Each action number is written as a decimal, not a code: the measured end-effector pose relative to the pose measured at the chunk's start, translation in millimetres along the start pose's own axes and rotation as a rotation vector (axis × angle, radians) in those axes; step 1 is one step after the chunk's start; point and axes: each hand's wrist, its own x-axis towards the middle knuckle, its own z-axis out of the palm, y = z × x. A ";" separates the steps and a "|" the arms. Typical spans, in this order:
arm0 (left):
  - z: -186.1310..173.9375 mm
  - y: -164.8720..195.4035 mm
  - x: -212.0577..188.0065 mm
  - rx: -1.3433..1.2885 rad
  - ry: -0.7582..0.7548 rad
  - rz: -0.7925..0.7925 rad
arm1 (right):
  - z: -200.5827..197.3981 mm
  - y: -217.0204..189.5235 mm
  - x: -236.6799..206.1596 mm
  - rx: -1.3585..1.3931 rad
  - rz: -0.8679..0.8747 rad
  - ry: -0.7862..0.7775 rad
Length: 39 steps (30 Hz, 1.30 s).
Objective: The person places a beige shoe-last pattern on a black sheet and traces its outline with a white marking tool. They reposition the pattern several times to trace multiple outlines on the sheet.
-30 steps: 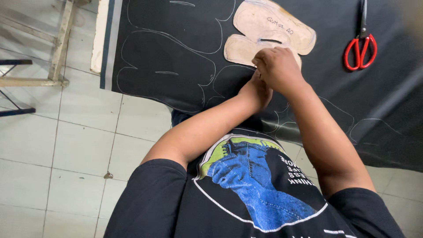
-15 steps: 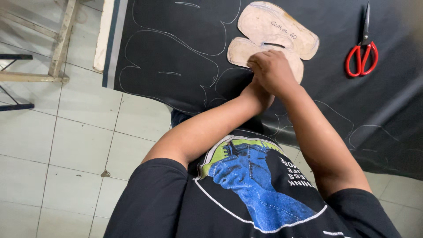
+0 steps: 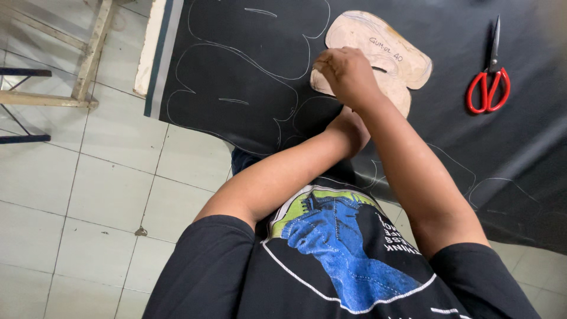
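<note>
A tan cardboard template, rounded and lobed, is lying flat on the black sheet covering the tabletop. The right hand is pressing down closed at its seven-o'clock edge; the left hand is tucked beneath, grip unclear. Red scissors are lying at three o'clock.

A single head-worn camera looks steeply down over the person's own chest and arms, close enough that the printed black shirt fills the lower frame. It faces the counter, covered in black sheet, which fills the upper frame beyond the shirt. Left of the counter, tiled floor shows. No second view shares the scene.
</note>
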 end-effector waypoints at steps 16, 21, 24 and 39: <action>7.3 -5.9 0.2 -0.139 0.238 -0.051 | -23.6 32.4 8.6 -0.087 0.065 0.057; 1.3 -8.5 0.2 -0.098 0.117 -0.032 | -15.5 44.3 40.4 0.083 0.201 0.071; 1.8 -7.4 -0.8 -0.083 0.109 -0.046 | -18.1 55.5 51.7 0.049 0.235 0.129; -2.7 -6.5 -5.8 0.001 0.219 -0.022 | -41.6 87.0 36.6 0.093 0.319 0.191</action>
